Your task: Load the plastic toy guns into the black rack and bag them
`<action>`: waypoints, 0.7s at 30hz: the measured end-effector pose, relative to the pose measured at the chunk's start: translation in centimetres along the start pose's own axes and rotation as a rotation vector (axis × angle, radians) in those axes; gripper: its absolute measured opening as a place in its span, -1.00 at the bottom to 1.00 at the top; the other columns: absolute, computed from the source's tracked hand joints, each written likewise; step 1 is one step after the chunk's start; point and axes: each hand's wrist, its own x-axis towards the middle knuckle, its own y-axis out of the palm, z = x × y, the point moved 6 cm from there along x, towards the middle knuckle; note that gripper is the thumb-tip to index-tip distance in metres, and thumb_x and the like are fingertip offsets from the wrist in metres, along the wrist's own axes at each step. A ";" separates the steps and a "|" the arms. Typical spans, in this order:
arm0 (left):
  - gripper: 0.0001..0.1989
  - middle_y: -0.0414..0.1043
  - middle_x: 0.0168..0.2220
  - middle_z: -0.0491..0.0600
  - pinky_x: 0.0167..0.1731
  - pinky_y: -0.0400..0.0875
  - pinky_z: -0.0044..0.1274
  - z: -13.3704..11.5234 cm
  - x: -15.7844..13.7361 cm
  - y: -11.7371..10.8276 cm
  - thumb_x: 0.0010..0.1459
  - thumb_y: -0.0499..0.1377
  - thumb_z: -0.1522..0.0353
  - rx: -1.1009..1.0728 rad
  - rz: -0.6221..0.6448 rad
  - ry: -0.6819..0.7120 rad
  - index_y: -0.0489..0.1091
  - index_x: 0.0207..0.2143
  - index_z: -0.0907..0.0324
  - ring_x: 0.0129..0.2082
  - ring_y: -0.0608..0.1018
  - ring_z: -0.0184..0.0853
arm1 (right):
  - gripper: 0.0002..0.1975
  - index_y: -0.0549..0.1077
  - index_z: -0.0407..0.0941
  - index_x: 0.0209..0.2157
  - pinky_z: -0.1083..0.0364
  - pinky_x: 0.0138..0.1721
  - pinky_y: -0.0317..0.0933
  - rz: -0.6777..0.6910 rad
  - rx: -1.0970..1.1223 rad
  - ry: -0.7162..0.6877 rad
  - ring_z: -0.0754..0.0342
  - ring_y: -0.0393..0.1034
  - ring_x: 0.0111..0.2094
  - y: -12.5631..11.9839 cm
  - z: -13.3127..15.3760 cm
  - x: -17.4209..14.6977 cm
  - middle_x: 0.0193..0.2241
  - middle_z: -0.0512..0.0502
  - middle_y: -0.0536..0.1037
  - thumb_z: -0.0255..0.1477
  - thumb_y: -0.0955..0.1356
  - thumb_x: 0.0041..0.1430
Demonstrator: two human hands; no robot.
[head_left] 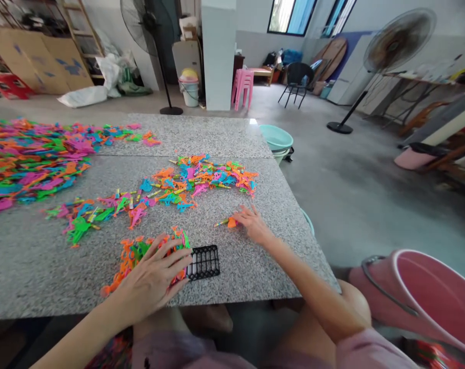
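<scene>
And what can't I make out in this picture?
In the head view:
Black grid tray: left end hidden by left hand and plastic pieces.
Orange piece: right side hidden by right hand; grip unclear.
Large colourful pile: cut off by left edge.
Pink bucket: cut off by right edge.

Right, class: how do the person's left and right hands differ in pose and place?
The left hand spreads palm-down over many colourful pieces beside the black grid; the right hand is at a small orange piece. The left hand is nearer the front edge of the speckled table, the right hand farther back. Both are bare.
</scene>
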 end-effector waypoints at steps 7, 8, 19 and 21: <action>-0.74 0.53 0.01 -0.06 0.39 -0.05 -0.19 0.2 -0.1 0.3 0.29 0.12 0.36 -0.019 0.031 -0.027 0.45 0.01 0.07 0.13 0.41 -0.19 | -0.66 0.45 -0.14 0.07 -0.06 -0.17 0.39 -0.029 0.033 0.488 -0.15 0.55 -0.18 -0.3 3.5 1.8 -0.17 -0.32 0.60 -0.34 0.18 0.44; -0.73 0.53 0.02 -0.05 0.38 -0.03 -0.17 0.3 -0.1 0.3 0.29 0.13 0.35 -0.013 0.038 -0.016 0.45 0.02 0.07 0.12 0.42 -0.18 | -0.63 0.43 -0.18 0.06 -0.06 -0.21 0.38 -0.002 0.050 0.492 -0.16 0.56 -0.23 0.3 4.8 2.7 -0.26 -0.34 0.61 -0.26 0.19 0.44; -0.74 0.53 0.04 -0.03 0.38 -0.01 -0.12 0.5 -0.2 0.5 0.28 0.14 0.31 0.009 0.037 0.020 0.46 0.00 0.10 0.14 0.42 -0.15 | -0.68 0.24 -0.11 0.00 0.07 -0.29 0.28 -0.062 0.408 0.538 -0.02 0.50 -0.35 1.1 3.3 -4.1 -0.32 -0.11 0.57 -0.56 0.27 0.21; -0.73 0.53 0.03 -0.03 0.37 -0.01 -0.11 0.6 -0.2 0.5 0.28 0.14 0.30 0.013 0.031 0.029 0.46 0.00 0.11 0.13 0.41 -0.14 | -0.79 0.19 -0.10 -0.10 0.10 -0.34 0.24 -0.114 0.553 0.472 0.04 0.45 -0.43 1.7 4.0 -6.3 -0.41 -0.02 0.51 -0.48 0.25 0.22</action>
